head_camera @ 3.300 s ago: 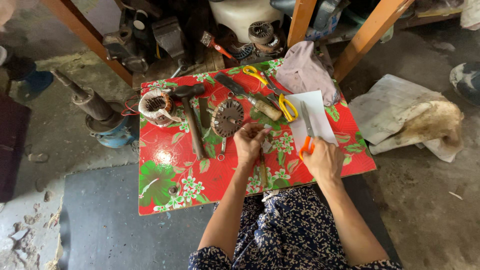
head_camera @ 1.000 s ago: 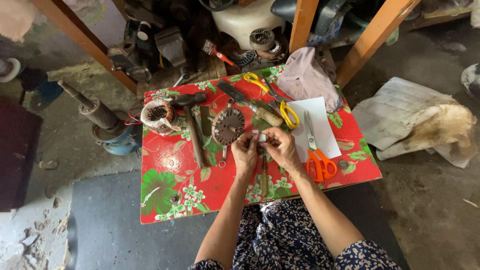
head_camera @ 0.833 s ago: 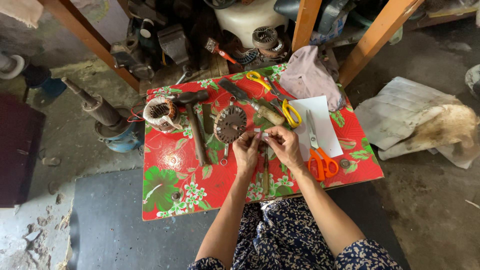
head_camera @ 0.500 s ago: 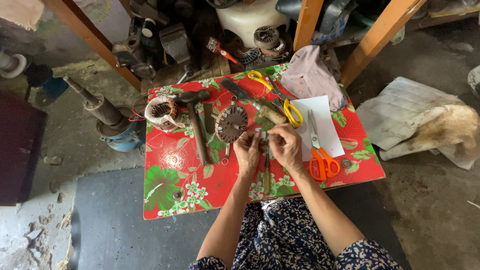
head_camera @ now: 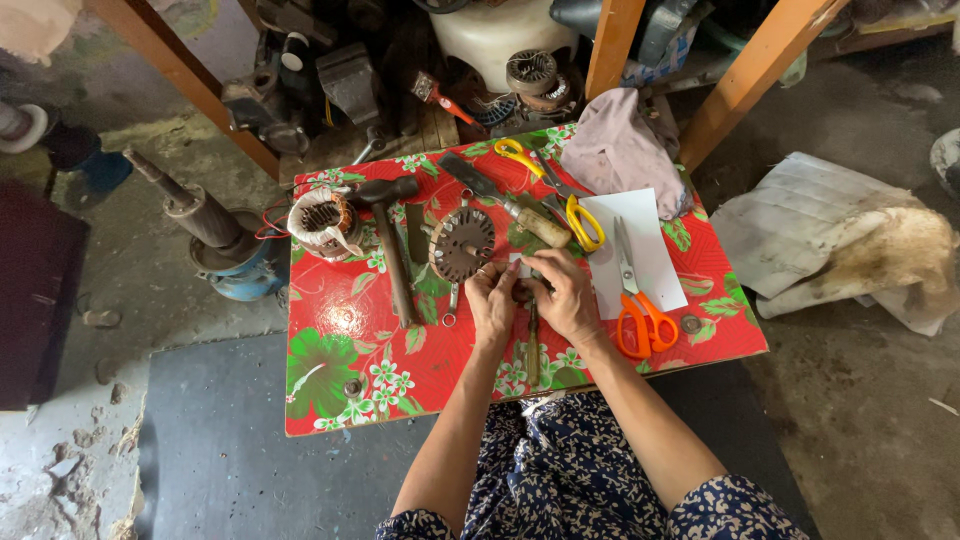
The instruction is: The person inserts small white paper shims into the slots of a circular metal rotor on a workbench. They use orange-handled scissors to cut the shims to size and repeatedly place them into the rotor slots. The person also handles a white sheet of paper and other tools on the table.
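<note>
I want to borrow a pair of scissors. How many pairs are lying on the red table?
2. The orange-handled scissors lie on the white paper, right of the right hand. The yellow-handled scissors lie at the far edge beside the grey cloth. None other shows.

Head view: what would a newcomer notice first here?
The red floral table fills the middle, strewn with tools. Both hands meet at its centre, the left hand and right hand pinching a small white piece between them. Orange-handled scissors lie right of the hands on white paper; a round motor part sits just above.
</note>
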